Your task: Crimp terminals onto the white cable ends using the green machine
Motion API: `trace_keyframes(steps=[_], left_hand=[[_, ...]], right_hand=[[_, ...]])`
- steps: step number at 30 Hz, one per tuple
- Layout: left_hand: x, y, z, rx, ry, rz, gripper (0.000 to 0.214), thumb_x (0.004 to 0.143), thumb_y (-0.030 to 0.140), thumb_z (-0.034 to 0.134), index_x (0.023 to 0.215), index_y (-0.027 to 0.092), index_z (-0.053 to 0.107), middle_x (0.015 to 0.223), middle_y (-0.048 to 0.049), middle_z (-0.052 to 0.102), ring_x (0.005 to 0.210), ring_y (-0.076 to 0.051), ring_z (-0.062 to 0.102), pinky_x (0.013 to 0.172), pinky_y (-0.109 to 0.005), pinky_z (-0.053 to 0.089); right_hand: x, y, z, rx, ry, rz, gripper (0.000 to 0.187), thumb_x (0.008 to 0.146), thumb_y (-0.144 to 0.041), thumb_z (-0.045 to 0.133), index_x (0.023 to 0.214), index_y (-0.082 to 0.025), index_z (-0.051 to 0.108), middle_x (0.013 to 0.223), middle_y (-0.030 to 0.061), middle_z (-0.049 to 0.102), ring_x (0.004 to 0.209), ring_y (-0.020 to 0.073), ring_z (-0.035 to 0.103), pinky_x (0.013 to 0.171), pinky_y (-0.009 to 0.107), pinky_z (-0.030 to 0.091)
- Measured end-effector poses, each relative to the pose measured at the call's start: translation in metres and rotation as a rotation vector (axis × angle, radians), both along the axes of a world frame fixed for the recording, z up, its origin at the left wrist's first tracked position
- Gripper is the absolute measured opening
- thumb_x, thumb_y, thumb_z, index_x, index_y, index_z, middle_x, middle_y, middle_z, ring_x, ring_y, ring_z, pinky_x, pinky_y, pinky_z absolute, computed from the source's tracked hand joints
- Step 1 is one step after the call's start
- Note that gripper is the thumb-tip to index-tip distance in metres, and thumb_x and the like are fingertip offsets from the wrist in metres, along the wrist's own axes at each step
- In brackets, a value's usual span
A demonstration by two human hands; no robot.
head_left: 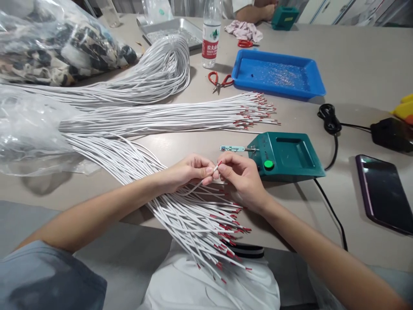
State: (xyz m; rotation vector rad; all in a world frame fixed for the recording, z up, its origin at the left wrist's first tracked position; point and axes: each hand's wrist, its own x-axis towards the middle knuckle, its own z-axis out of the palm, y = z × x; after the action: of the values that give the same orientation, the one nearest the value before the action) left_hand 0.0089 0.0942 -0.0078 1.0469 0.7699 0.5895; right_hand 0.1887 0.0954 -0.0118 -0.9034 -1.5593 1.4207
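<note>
Between my hands is the end of one white cable with a red tip. My left hand pinches the white sheath just behind that tip. Thumb and forefinger of my right hand close on the red end. Beneath my hands a loose bundle of white cables fans out over the table edge, their red ends hanging towards my lap. Just right of my right hand stands a green machine with a round green button and a small tool-like piece at its left side.
A second bundle of cables lies beyond, near a coiled bundle. Farther back are red-handled snippers, a blue tray and a water bottle. A phone and a black cord lie right. Another person's arm shows at the back.
</note>
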Motion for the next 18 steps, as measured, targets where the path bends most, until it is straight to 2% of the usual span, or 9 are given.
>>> trace_keyframes(steps=[3,6,8,10,12,14,16,18], left_hand=[[0.005,-0.004,-0.001,0.140,0.130,0.054,0.036,0.076,0.046,0.063,0.074,0.010,0.065,0.059,-0.0004,0.053,0.047,-0.005,0.033,0.045,-0.020,0.022],[0.007,-0.008,-0.001,0.496,0.321,0.164,0.032,0.079,0.042,0.061,0.074,0.011,0.066,0.060,-0.0023,0.054,0.051,-0.008,0.036,0.049,-0.022,0.027],[0.002,-0.008,-0.001,0.770,0.470,0.212,0.024,0.081,0.036,0.058,0.076,0.014,0.069,0.064,-0.0052,0.058,0.057,-0.011,0.042,0.055,-0.024,0.033],[-0.007,-0.007,-0.001,0.963,0.608,0.219,0.016,0.080,0.031,0.060,0.080,0.019,0.071,0.073,-0.0083,0.065,0.063,-0.015,0.047,0.061,-0.027,0.036],[-0.016,-0.005,-0.001,1.045,0.682,0.201,0.012,0.077,0.030,0.063,0.083,0.024,0.072,0.081,-0.0088,0.069,0.069,-0.017,0.050,0.064,-0.029,0.037],[-0.019,-0.004,0.000,1.075,0.684,0.224,0.010,0.075,0.029,0.065,0.082,0.026,0.072,0.081,-0.0082,0.070,0.072,-0.019,0.051,0.067,-0.030,0.038],[-0.015,-0.004,0.001,1.070,0.624,0.325,0.009,0.076,0.028,0.064,0.077,0.024,0.072,0.076,-0.0082,0.069,0.071,-0.018,0.052,0.070,-0.030,0.040],[-0.006,-0.005,0.003,0.964,0.528,0.427,0.013,0.078,0.030,0.063,0.073,0.020,0.070,0.073,-0.0083,0.067,0.069,-0.017,0.052,0.069,-0.029,0.041]], right_hand=[[0.003,0.000,0.001,0.101,-0.057,-0.045,0.016,0.080,-0.027,0.059,0.068,-0.017,0.058,0.070,0.0005,0.055,0.067,0.0121,0.051,0.060,0.025,0.040],[0.004,-0.001,0.004,0.095,-0.071,-0.058,0.016,0.078,-0.026,0.059,0.065,-0.016,0.057,0.070,-0.0001,0.052,0.067,0.0119,0.048,0.061,0.025,0.038],[0.003,-0.004,0.006,-0.074,-0.006,-0.005,0.018,0.077,-0.028,0.060,0.065,-0.016,0.055,0.065,-0.0014,0.048,0.061,0.0106,0.044,0.056,0.024,0.036],[0.001,-0.008,0.009,-0.374,0.131,0.105,0.019,0.076,-0.030,0.060,0.065,-0.016,0.053,0.063,-0.0023,0.043,0.056,0.0090,0.040,0.050,0.022,0.033],[0.000,-0.013,0.014,-0.679,0.287,0.237,0.018,0.075,-0.029,0.060,0.067,-0.016,0.051,0.063,-0.0022,0.040,0.055,0.0084,0.037,0.047,0.020,0.030],[-0.001,-0.017,0.018,-0.848,0.385,0.337,0.016,0.075,-0.028,0.059,0.069,-0.016,0.050,0.065,-0.0018,0.039,0.056,0.0082,0.036,0.045,0.019,0.027],[-0.002,-0.018,0.020,-0.849,0.393,0.359,0.018,0.077,-0.029,0.058,0.069,-0.016,0.048,0.065,-0.0028,0.037,0.054,0.0075,0.035,0.044,0.018,0.025],[-0.001,-0.019,0.017,-0.713,0.315,0.289,0.021,0.080,-0.032,0.056,0.069,-0.016,0.048,0.063,-0.0037,0.036,0.052,0.0071,0.036,0.043,0.018,0.025]])
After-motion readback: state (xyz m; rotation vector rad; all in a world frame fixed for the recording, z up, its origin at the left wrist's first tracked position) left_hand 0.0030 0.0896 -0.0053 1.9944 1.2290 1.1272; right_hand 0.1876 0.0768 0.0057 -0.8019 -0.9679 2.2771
